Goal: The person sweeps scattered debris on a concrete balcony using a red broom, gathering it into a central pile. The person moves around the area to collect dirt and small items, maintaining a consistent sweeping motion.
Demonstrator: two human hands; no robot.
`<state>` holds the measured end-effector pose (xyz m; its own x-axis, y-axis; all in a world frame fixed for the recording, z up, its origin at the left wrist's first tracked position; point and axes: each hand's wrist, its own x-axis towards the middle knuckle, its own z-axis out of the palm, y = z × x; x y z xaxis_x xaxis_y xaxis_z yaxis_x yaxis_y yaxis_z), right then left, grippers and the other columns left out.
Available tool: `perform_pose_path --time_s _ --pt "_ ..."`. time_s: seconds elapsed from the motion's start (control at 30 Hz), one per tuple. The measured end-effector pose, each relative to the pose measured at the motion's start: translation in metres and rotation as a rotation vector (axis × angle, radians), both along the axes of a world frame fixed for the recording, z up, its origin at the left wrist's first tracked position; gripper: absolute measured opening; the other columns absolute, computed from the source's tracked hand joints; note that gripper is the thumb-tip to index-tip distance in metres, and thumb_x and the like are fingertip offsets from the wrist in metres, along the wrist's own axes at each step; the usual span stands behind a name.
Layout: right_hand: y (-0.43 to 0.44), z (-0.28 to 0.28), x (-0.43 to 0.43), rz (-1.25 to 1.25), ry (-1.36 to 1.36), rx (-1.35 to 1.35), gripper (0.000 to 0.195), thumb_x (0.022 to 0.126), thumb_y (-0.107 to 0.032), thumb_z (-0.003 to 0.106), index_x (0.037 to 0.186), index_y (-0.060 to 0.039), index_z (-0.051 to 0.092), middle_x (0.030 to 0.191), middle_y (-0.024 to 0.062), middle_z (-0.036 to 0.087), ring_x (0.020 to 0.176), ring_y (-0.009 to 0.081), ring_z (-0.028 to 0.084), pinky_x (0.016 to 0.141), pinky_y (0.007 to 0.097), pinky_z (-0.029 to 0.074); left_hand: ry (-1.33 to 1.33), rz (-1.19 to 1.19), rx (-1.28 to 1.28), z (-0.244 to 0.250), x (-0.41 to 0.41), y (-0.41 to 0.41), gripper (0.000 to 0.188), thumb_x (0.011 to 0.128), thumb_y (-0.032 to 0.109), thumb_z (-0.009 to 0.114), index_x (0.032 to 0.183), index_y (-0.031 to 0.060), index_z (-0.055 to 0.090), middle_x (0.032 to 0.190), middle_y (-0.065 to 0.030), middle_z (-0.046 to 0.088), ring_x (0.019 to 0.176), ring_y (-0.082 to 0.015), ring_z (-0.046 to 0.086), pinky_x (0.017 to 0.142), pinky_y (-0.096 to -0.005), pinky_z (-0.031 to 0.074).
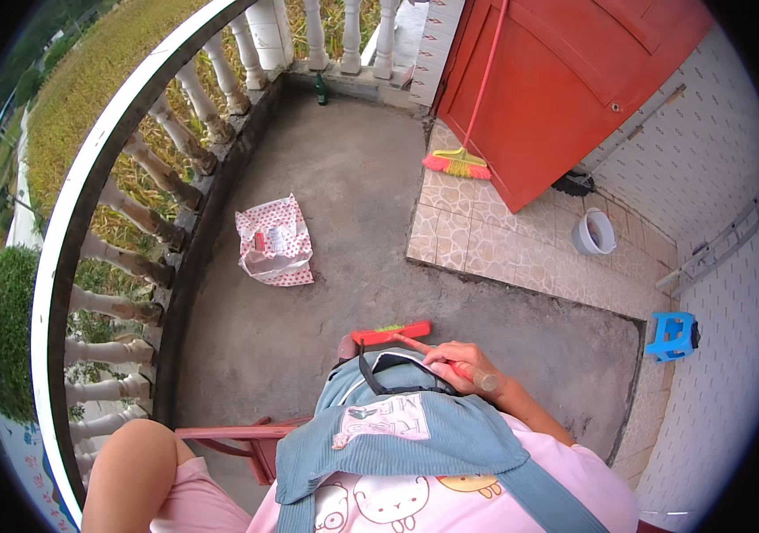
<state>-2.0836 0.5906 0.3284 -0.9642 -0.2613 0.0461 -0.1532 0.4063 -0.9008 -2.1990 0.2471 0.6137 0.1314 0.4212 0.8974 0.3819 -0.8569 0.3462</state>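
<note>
My right hand (463, 365) is closed around the short wooden handle of a red-headed brush (413, 328), with the handle's blunt end near my forearm. The brush head lies close to the concrete floor in front of my apron, and a few green bristles show along it. Whether it touches the floor cannot be told. My left hand is out of view; only my bent left arm appears at the lower left. Farther out on the floor lies a heart-patterned plastic bag (277, 266), crumpled open, with small items on it.
A white-topped balustrade (93, 163) curves along the left. Behind me is a red wooden chair (239, 434). A long-handled broom (457, 162) leans on the red door (539, 100). On the raised tiles stand a white bucket (586, 238) and a blue stool (671, 336). A green bottle (321, 91) stands far off.
</note>
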Motion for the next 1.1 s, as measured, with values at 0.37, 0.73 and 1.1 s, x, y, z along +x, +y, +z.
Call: perform_pose_path --time_s 0.37,0.73,1.1 --pt "-0.041 0.039 -0.019 -0.198 -0.057 -0.145 0.016 0.086 0.004 0.067 0.099 -0.0045 0.071 0.092 0.0076 0.071 0.079 0.0193 0.065 0.098 0.0406 0.049 -1.838 0.192 -0.695 -0.365 -0.119 0.006 0.035 0.100 0.031 0.050 0.122 0.0044 0.055 0.113 -0.0097 0.066 0.092 -0.0184 0.063 0.085 -0.0327 0.050" --pt "-0.010 0.073 0.005 -0.104 0.199 -0.346 0.020 0.082 0.000 0.072 0.101 -0.0057 0.070 0.087 0.0066 0.066 0.086 0.0241 0.064 0.086 0.0401 0.050 -1.703 -0.149 -1.904 -0.507 -0.009 0.194 0.062 0.098 0.044 0.053 0.133 -0.0066 0.044 0.124 -0.0220 0.060 0.113 -0.0293 0.060 0.099 -0.0395 0.048" --pt "0.065 0.078 0.085 -0.315 0.309 -0.479 0.034 0.078 -0.014 0.079 0.107 -0.0027 0.067 0.073 0.0045 0.058 0.066 0.0217 0.054 0.064 0.0350 0.044 -2.271 0.154 -1.594 -0.559 0.030 0.283 0.008 0.090 0.009 0.051 0.084 0.0074 0.045 0.069 -0.0064 0.049 0.060 -0.0213 0.051 0.058 -0.0345 0.047"
